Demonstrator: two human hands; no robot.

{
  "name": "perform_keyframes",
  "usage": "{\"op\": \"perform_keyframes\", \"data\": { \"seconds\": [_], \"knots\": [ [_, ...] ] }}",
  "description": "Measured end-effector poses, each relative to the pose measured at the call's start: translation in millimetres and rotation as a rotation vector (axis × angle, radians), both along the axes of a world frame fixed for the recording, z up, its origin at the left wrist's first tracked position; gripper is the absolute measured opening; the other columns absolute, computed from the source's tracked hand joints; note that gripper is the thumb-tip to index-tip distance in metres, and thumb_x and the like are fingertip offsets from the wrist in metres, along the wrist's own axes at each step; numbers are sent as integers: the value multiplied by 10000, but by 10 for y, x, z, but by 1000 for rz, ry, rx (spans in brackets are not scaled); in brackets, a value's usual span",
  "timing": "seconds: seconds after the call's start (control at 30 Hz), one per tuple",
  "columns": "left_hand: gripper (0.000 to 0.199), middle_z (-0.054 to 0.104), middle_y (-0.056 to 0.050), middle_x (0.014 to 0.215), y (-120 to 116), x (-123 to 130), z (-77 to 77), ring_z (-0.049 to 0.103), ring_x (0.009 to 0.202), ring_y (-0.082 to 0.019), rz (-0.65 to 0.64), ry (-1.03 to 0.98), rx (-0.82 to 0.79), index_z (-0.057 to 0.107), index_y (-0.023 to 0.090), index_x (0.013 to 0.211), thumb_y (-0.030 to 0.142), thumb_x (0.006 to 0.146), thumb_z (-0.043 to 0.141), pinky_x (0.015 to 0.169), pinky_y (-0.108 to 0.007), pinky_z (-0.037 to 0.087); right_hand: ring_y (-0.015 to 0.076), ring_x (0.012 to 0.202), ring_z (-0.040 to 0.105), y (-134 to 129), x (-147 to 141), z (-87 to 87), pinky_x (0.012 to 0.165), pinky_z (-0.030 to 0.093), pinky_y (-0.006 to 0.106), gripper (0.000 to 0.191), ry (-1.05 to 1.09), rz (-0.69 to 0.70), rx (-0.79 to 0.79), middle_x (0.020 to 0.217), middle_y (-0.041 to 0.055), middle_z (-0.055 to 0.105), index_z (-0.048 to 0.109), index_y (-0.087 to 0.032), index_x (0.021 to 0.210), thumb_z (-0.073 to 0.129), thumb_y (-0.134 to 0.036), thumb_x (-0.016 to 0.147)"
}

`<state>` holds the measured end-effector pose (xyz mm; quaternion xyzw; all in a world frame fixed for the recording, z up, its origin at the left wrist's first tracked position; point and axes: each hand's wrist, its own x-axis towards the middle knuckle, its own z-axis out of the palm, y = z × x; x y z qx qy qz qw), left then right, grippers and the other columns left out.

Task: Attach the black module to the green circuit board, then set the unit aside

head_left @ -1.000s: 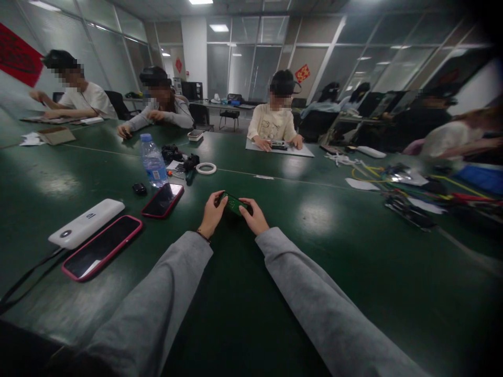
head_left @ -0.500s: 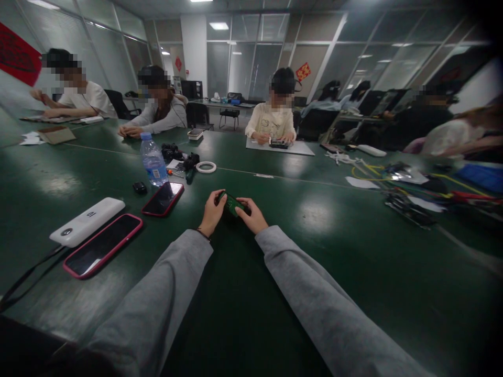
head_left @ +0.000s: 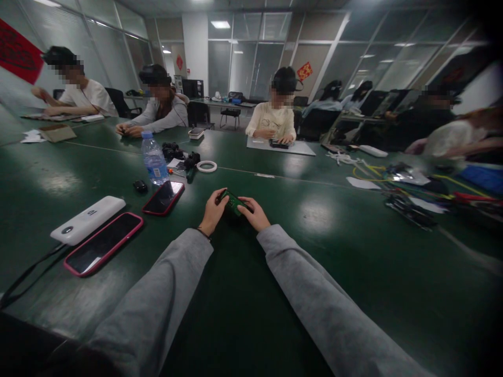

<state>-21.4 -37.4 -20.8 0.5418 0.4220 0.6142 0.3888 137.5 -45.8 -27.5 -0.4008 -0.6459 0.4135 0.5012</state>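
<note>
Between my two hands is a small green circuit board [head_left: 234,204] with a dark edge, tilted a little above the green tabletop [head_left: 314,251]. My left hand [head_left: 213,211] is closed on its left end, thumb on the upper face. At the other end my right hand [head_left: 255,213] grips it in the same way, thumb across the near corner. Fingers under the board are hidden. Fine details on its face are too small to make out.
To my left lie a pink-cased phone [head_left: 104,245], a second phone [head_left: 164,198], a white power bank [head_left: 87,220] and a water bottle [head_left: 154,159]. A tape roll [head_left: 206,166] lies ahead. Cables and parts [head_left: 408,207] spread at right. Several people sit around; one person [head_left: 274,118] faces me.
The circuit board has tilted slightly, so more of its green face shows. Both hands keep hold of it in nearly the same place.
</note>
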Motion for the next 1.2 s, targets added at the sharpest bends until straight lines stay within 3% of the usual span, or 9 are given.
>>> {"op": "perform_keyframes", "data": {
  "seconds": [0.27, 0.6, 0.87, 1.1, 1.2],
  "knots": [
    [327, 602, -74, 1116, -5, -6, 4, 556, 1009, -184, 2, -9, 6, 592, 186, 1107, 260, 791, 561, 883, -321, 434, 211, 1083, 518, 17, 33, 6, 975, 400, 391, 466, 25, 56, -1, 1140, 70, 556, 538, -195, 1097, 640, -485, 747],
    [317, 603, -63, 1124, -42, -1, 49, 549, 1019, -178, -13, -26, 26, 610, 206, 1094, 257, 783, 572, 891, -311, 417, 204, 1023, 556, -21, 12, 43, 920, 451, 380, 496, -11, 45, 0, 1077, 73, 587, 527, -186, 1107, 654, -496, 742],
    [344, 613, -66, 1118, -23, -12, 51, 554, 1011, -182, -31, -76, -10, 619, 197, 1088, 263, 752, 609, 896, -323, 423, 224, 1092, 514, -15, 22, 31, 989, 386, 413, 530, -3, 35, 59, 1139, 93, 553, 532, -168, 1105, 637, -541, 744],
    [363, 585, -65, 1184, -49, -4, 89, 528, 1099, -187, -65, -149, -17, 599, 201, 1105, 217, 742, 606, 976, -345, 383, 225, 1063, 532, -74, -25, 70, 968, 403, 404, 480, -29, -37, 95, 1122, 89, 564, 539, -178, 1096, 635, -498, 751],
    [469, 534, -83, 1255, -75, -2, 124, 478, 1178, -193, -70, -215, -81, 534, 198, 1174, 186, 716, 634, 1022, -353, 339, 224, 1011, 551, -80, -20, 35, 928, 430, 394, 443, -65, -204, 151, 1071, 84, 581, 541, -177, 1095, 624, -456, 761]
  ]
}}
